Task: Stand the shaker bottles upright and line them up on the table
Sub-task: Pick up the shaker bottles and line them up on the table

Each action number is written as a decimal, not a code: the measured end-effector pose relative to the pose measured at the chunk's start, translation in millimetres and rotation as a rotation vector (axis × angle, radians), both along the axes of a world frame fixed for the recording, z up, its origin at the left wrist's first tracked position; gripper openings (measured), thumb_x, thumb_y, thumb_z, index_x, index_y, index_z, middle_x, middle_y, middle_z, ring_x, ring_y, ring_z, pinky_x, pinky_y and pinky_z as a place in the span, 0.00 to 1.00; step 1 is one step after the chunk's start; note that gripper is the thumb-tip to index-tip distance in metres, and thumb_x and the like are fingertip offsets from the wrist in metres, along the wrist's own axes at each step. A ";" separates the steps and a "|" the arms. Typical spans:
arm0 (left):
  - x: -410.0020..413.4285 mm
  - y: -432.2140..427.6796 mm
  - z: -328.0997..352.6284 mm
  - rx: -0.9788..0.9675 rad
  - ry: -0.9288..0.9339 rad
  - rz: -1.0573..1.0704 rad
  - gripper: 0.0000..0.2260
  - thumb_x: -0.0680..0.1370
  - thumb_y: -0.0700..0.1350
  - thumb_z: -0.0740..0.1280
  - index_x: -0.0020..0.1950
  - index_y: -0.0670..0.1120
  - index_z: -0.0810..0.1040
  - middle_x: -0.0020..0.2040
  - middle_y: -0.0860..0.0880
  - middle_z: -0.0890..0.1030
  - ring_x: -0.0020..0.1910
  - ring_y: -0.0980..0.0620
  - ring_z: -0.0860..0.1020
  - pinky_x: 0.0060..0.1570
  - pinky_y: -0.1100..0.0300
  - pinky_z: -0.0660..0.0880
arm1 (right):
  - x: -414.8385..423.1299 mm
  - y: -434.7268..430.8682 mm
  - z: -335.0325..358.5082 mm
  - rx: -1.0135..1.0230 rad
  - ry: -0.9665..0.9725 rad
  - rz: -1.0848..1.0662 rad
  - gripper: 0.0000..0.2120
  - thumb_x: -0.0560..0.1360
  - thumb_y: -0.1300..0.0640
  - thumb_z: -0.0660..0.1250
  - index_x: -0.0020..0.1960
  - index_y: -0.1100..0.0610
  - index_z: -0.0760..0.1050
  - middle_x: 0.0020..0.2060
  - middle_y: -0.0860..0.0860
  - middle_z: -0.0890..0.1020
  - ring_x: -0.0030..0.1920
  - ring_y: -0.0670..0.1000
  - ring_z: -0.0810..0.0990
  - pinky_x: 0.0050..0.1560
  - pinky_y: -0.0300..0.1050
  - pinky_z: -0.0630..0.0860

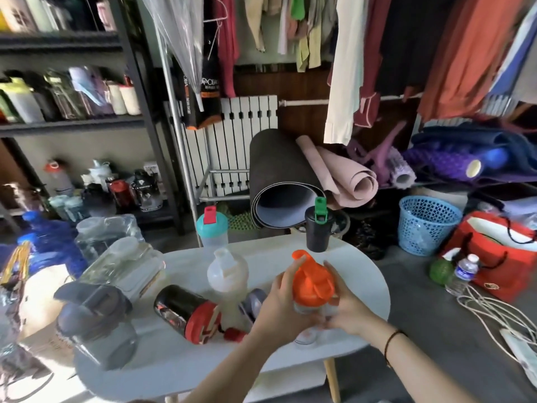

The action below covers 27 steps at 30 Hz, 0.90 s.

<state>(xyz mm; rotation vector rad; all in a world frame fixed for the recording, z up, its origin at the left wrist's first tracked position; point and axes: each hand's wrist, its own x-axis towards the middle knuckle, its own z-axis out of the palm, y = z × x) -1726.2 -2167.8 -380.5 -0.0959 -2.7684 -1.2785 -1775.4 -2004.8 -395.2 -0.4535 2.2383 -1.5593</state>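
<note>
Orange plastic caps the clear shaker bottle (312, 289) held between both hands above the right part of the white oval desk (366, 289). Its flip cap stands open at the top, and the bottle tilts a little. The left hand (279, 303) is wrapped round the bottle's left side, fingers curled on it; the right hand (347, 311) presses the opposite side, with a dark thin band on its wrist.

To the left, a black glossy shaker bottle with a red lid (186, 314) lies on its side on the desk, its printed label too blurred to read. Just behind it a frosted translucent shaker bottle (228, 279) stands upright. At the desk's far edge stand a teal-lidded clear shaker with a red flip cap (211, 229) and a matte black shaker with a green flip cap (318, 226), well apart from each other. A grey smoky shaker with a dark lid (96, 324) sits tilted at the near left.

A black bag (203, 91) hanging behind bears white lettering, only partly legible.
</note>
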 end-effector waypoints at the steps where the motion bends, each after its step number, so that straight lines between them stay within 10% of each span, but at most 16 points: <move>1: -1.6 4.0 0.3 0.011 0.019 -0.004 0.44 0.64 0.55 0.77 0.67 0.74 0.50 0.68 0.51 0.68 0.64 0.52 0.71 0.55 0.64 0.66 | 0.2 0.8 -6.9 0.030 0.007 0.009 0.50 0.63 0.74 0.76 0.73 0.48 0.54 0.66 0.54 0.70 0.54 0.43 0.76 0.41 0.36 0.80; 6: -9.7 27.6 7.0 0.065 0.143 -0.040 0.41 0.62 0.60 0.76 0.64 0.78 0.52 0.65 0.56 0.70 0.62 0.53 0.74 0.58 0.60 0.72 | -0.9 15.6 -16.6 0.008 0.068 -0.111 0.44 0.57 0.60 0.83 0.67 0.51 0.66 0.57 0.47 0.78 0.50 0.39 0.79 0.41 0.30 0.76; 8: -11.9 34.1 23.0 0.109 0.178 -0.073 0.45 0.61 0.59 0.78 0.66 0.77 0.52 0.65 0.58 0.69 0.62 0.56 0.74 0.58 0.59 0.73 | -3.3 27.8 -4.4 -0.008 0.136 -0.174 0.38 0.62 0.67 0.79 0.66 0.51 0.67 0.58 0.52 0.78 0.46 0.41 0.81 0.42 0.37 0.79; 10: -14.5 34.5 53.6 0.136 0.250 -0.093 0.47 0.61 0.56 0.79 0.69 0.74 0.52 0.67 0.60 0.69 0.64 0.58 0.73 0.60 0.58 0.73 | -5.7 39.5 15.6 -0.033 0.169 -0.191 0.47 0.54 0.54 0.85 0.67 0.44 0.65 0.61 0.46 0.76 0.53 0.43 0.80 0.49 0.46 0.79; 16: -12.5 -56.0 164.8 0.284 0.577 0.207 0.48 0.60 0.48 0.81 0.71 0.66 0.57 0.61 0.69 0.69 0.58 0.64 0.75 0.58 0.55 0.76 | -35.4 40.2 42.8 0.181 0.329 -0.083 0.44 0.65 0.62 0.78 0.63 0.31 0.55 0.64 0.32 0.65 0.61 0.26 0.66 0.58 0.24 0.66; 27: -17.9 -173.2 113.5 0.213 0.418 0.626 0.46 0.64 0.47 0.80 0.73 0.64 0.54 0.61 0.53 0.69 0.55 0.50 0.70 0.52 0.53 0.67 | -66.5 -65.0 -15.4 0.866 0.571 0.399 0.49 0.67 0.55 0.74 0.77 0.41 0.46 0.78 0.46 0.51 0.78 0.54 0.48 0.75 0.61 0.51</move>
